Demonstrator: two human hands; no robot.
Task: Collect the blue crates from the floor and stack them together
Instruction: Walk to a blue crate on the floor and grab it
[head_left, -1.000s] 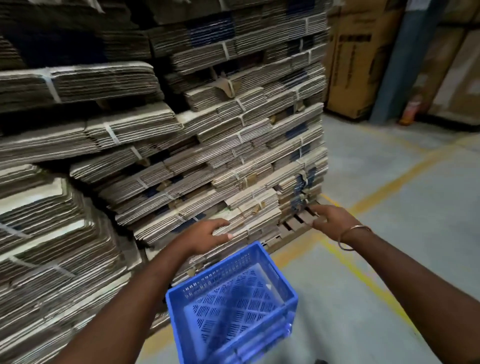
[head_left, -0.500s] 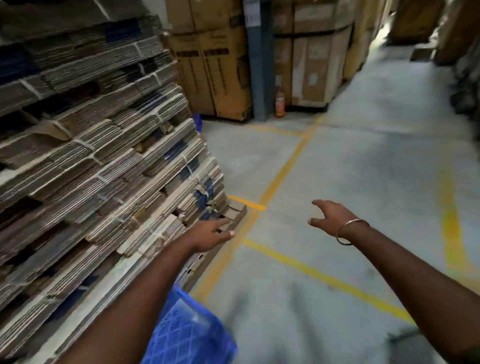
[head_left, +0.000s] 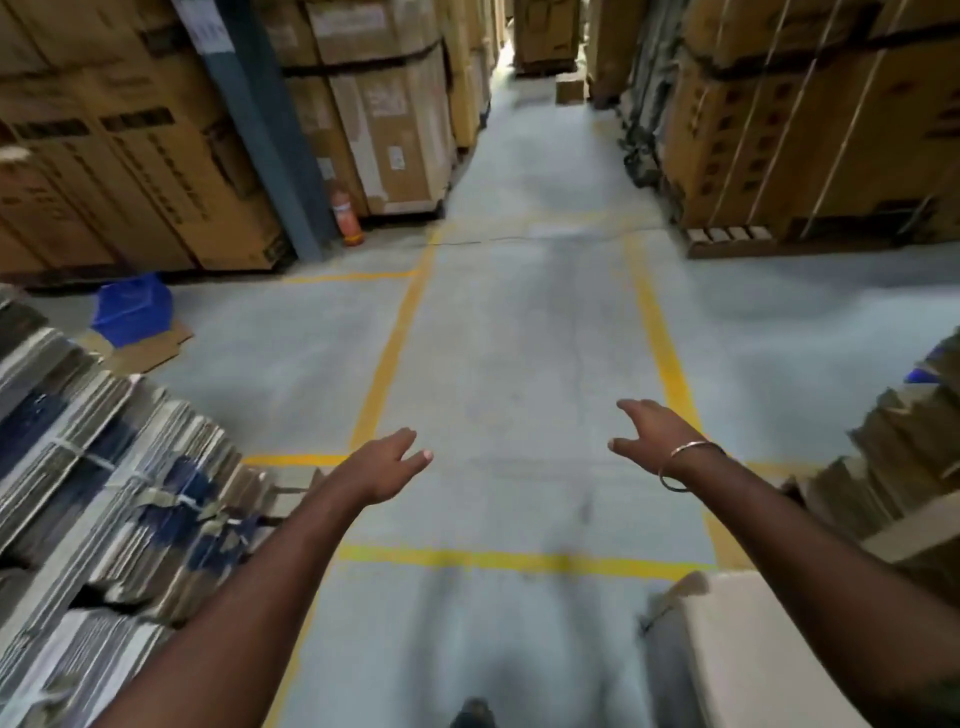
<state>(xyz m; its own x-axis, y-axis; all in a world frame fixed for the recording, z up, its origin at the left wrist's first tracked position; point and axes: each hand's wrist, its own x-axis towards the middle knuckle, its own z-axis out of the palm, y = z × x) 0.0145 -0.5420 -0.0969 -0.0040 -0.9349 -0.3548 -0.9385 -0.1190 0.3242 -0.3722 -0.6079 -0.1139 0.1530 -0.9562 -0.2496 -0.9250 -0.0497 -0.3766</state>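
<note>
I see a grey warehouse floor (head_left: 519, 338) marked with yellow lines, walled by stacked cardboard boxes (head_left: 130, 171) at left and right. Bundled flat cardboard (head_left: 104, 493) crowds the near left. One blue crate (head_left: 134, 307) sits far left on the floor, beside a loose cardboard sheet; blur hides which way it points. My left hand (head_left: 382, 467) and right hand (head_left: 657, 434) reach forward, fingers loosely spread, holding nothing. A red extinguisher (head_left: 347, 218) stands by a pillar.

Crate (head_left: 132, 307) on floor (head_left: 519, 338) far left, behind flattened-carton stack (head_left: 104, 493).
</note>
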